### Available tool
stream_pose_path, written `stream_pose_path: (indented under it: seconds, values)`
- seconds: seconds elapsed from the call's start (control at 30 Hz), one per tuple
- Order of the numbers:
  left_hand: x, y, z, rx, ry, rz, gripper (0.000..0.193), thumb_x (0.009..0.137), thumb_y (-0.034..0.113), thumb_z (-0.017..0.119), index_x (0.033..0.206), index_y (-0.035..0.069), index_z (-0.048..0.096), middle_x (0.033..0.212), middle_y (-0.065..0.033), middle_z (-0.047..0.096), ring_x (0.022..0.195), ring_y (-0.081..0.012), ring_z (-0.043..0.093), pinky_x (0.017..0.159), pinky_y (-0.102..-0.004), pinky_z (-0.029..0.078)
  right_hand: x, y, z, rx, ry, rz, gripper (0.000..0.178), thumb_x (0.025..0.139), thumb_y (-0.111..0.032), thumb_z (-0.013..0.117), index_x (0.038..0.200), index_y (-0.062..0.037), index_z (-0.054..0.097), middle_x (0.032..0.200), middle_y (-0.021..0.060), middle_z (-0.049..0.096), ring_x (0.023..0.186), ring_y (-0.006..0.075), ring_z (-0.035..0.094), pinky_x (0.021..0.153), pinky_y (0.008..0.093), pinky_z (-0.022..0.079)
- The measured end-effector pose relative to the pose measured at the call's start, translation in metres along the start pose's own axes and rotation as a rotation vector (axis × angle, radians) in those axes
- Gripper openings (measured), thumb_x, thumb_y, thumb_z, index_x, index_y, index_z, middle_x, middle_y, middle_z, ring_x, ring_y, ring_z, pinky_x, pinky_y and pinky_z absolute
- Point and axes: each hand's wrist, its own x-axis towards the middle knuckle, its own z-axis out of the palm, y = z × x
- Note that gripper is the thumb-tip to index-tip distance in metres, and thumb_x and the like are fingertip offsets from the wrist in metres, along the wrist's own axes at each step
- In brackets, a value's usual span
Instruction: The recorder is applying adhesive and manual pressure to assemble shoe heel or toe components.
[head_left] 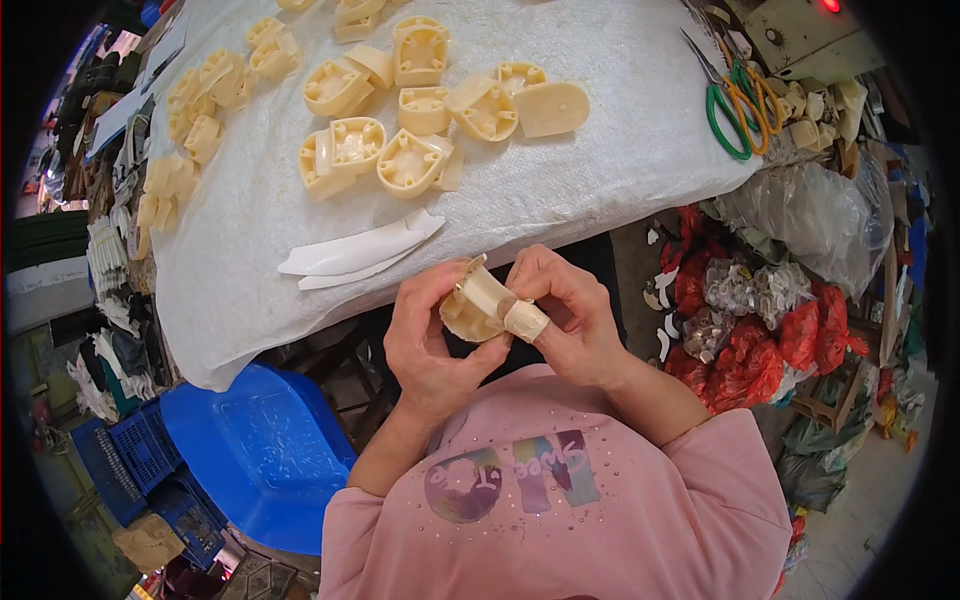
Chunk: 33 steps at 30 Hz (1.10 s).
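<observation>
In front of my chest, just off the table's near edge, I hold a cream moulded plastic part [484, 294] tilted between both hands. My left hand [420, 335] grips its left side, fingers behind and thumb along the lower edge. My right hand [582, 318] closes on its right side, with the thumb, wrapped in pale tape [525, 320], pressing against the part. Bent fingers hide some of its right end. Two white curved strips [362, 248] lie on the table nearest my left hand. Beyond them sit several similar cream hollow parts [410, 163], some leaning on one another.
White woven sheeting covers the table [600, 180]. Green-handled scissors [728, 125] and orange-handled scissors [762, 105] lie at its right edge. A blue plastic tub [270, 450] stands below on the left, beside blue crates [145, 450]. Red plastic bags [740, 360] are heaped on the right.
</observation>
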Motion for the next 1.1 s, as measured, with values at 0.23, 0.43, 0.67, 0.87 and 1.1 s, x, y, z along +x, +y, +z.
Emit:
stream_pose_path:
  seconds: [0.23, 0.43, 0.67, 0.87, 1.1]
  values:
    - [0.003, 0.004, -0.003, -0.523, -0.030, -0.357, 0.063, 0.073, 0.002, 0.073, 0.127, -0.004, 0.042, 0.124, -0.0176, 0.050, 0.117, -0.0247, 0.051, 0.099, -0.0352, 0.042, 0.007, 0.001, 0.004, -0.051, 0.016, -0.109, 0.019, 0.077, -0.012, 0.072, 0.089, -0.0036, 0.059, 0.077, 0.0063, 0.054, 0.070, 0.0186, 0.054, 0.066, 0.0295, 0.045]
    - [0.001, 0.005, -0.020, -0.543, -0.021, -0.365, 0.062, 0.076, 0.007, 0.073, 0.127, -0.005, 0.041, 0.121, -0.0220, 0.052, 0.113, -0.0254, 0.053, 0.094, -0.0350, 0.047, 0.011, 0.000, -0.001, 0.008, -0.044, -0.012, 0.023, 0.076, -0.014, 0.073, 0.092, -0.0046, 0.060, 0.083, 0.0061, 0.056, 0.074, 0.0174, 0.055, 0.069, 0.0291, 0.046]
    - [0.002, 0.020, -0.035, -0.684, -0.129, -0.408, 0.063, 0.077, 0.009, 0.073, 0.127, -0.007, 0.040, 0.118, -0.0219, 0.053, 0.111, -0.0248, 0.055, 0.090, -0.0351, 0.050, 0.027, 0.000, -0.001, 0.040, -0.189, 0.037, 0.025, 0.080, -0.012, 0.069, 0.102, -0.0058, 0.059, 0.097, 0.0050, 0.050, 0.084, 0.0119, 0.051, 0.068, 0.0236, 0.046]
    - [-0.007, 0.017, -0.033, -0.818, -0.234, -0.483, 0.071, 0.073, 0.010, 0.077, 0.128, -0.009, 0.037, 0.122, -0.0188, 0.051, 0.110, -0.0225, 0.055, 0.091, -0.0343, 0.050, 0.019, 0.011, 0.003, 0.358, -0.257, 0.099, 0.019, 0.083, -0.013, 0.066, 0.099, -0.0066, 0.058, 0.097, 0.0045, 0.040, 0.086, 0.0126, 0.046, 0.073, 0.0240, 0.045]
    - [-0.005, 0.014, -0.029, -0.850, -0.265, -0.466, 0.069, 0.073, 0.011, 0.078, 0.127, -0.010, 0.040, 0.123, -0.0184, 0.051, 0.111, -0.0222, 0.055, 0.091, -0.0336, 0.049, 0.013, 0.000, 0.003, 0.300, -0.228, 0.125, 0.012, 0.085, -0.016, 0.064, 0.093, -0.0103, 0.057, 0.091, 0.0026, 0.038, 0.086, 0.0158, 0.038, 0.079, 0.0270, 0.034]
